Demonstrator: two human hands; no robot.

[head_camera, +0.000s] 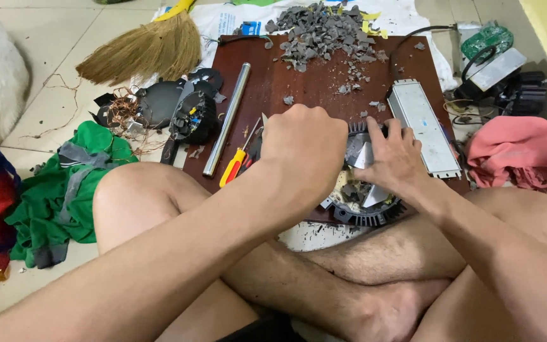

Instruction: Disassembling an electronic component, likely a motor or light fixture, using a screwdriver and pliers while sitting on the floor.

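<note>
Gripping the round black finned housing (pixel 365 215) on the brown board (pixel 299 82), your right hand (pixel 395 155) presses its rim while your left hand (pixel 303 149), fisted, works inside among grey fragments (pixel 349 190).

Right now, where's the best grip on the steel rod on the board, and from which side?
Take the steel rod around its middle, from above, fingers across its width. It lies flat on the brown board, long axis running near to far, with bare board on its right. The screwdriver crowds its near end and the black parts sit close on its left, so mid-length looks clearest.
</note>
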